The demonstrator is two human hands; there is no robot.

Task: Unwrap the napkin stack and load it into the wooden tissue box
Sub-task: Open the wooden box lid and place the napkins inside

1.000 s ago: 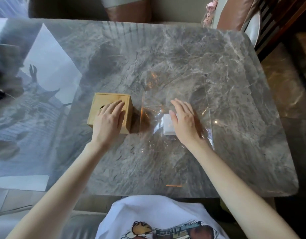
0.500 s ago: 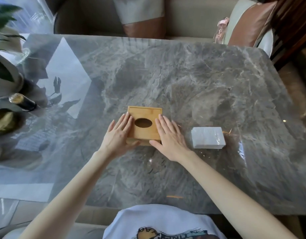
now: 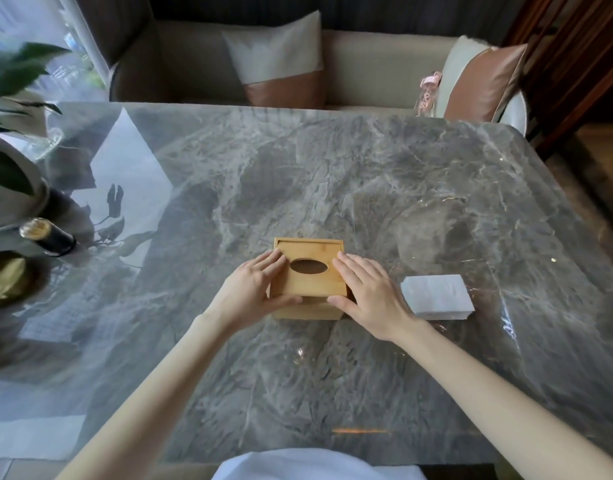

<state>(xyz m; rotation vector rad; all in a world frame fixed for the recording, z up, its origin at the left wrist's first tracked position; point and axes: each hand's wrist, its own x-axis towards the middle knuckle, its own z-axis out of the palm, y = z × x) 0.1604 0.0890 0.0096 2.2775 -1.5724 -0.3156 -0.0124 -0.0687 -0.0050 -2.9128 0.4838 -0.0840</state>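
Centre frame: left hand [image 3: 255, 289] and right hand [image 3: 367, 292], fingers flat, thumbs hooked under the lid [image 3: 310, 282] of the wooden tissue box [image 3: 308, 310]; napkin stack [image 3: 436, 301] just right

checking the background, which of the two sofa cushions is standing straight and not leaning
The cushion behind the table's middle, white above and brown below, stands straight. The other cushion, at the right end beside a pink object, leans.

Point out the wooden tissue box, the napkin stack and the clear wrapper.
wooden tissue box [image 3: 310, 285]: head view, lid below the oval slot.
napkin stack [image 3: 435, 292]: head view, top face.
clear wrapper [image 3: 436, 220]: head view, crinkled film on table.
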